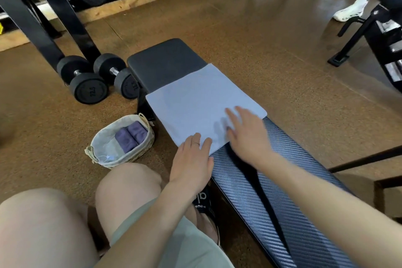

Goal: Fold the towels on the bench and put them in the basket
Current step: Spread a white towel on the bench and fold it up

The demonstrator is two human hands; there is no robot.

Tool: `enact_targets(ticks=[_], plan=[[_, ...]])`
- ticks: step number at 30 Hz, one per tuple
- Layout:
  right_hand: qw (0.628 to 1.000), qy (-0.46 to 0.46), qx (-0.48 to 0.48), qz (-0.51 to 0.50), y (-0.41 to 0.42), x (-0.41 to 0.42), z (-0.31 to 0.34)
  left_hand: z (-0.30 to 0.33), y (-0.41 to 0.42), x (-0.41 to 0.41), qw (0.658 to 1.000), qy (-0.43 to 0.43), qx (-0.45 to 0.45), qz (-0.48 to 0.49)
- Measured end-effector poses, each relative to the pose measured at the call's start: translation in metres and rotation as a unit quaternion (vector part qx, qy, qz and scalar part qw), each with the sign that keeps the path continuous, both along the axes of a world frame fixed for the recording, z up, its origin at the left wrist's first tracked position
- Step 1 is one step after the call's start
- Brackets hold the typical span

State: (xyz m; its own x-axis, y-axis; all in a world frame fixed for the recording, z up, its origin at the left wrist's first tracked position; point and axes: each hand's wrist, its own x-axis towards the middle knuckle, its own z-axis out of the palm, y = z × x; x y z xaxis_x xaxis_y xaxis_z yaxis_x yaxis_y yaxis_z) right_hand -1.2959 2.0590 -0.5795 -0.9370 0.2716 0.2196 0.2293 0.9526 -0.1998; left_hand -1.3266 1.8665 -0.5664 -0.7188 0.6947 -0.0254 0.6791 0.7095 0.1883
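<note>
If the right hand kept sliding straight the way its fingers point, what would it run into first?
Only more of the pale blue towel under the right hand; past its far edge, probably the bench's black pad. Nothing else seems to lie in that line.

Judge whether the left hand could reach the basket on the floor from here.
Probably yes: the basket sits just left of the left hand, open-topped, with nothing between them; the hand merely rests flat on the towel.

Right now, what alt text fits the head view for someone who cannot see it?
Two hands, left hand and right hand, press flat on a pale blue towel spread across a gym bench. A lined basket holding rolled purple towels sits on the floor beside it.
</note>
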Motion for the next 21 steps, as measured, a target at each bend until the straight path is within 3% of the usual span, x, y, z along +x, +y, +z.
enact_targets(ticks=[2, 4, 11, 14, 16, 17, 21], plan=[[0.994, -0.076, -0.025, 0.073, -0.032, 0.0, -0.009, -0.007, 0.002, -0.005, 0.999, -0.024, -0.043, -0.019], [0.985, -0.146, -0.031, 0.084, -0.038, 0.003, -0.015, -0.015, -0.001, -0.008, 0.994, -0.056, -0.09, -0.033], [0.973, -0.174, -0.004, -0.153, 0.055, 0.013, -0.021, -0.016, -0.005, -0.006, 0.986, -0.041, -0.15, -0.053], [0.989, -0.141, 0.009, -0.032, 0.035, 0.006, -0.009, -0.016, -0.005, -0.006, 0.986, -0.036, -0.152, -0.056], [0.984, -0.157, -0.001, 0.082, 0.019, 0.01, -0.01, -0.015, -0.007, -0.007, 0.986, -0.036, -0.153, -0.058], [0.981, -0.173, -0.003, 0.087, 0.021, 0.011, -0.013, -0.014, -0.007, -0.007, 0.986, -0.037, -0.152, -0.059], [0.98, -0.172, -0.022, -0.097, 0.063, 0.003, -0.018, -0.007, -0.006, -0.006, 0.981, -0.034, -0.179, -0.072]])
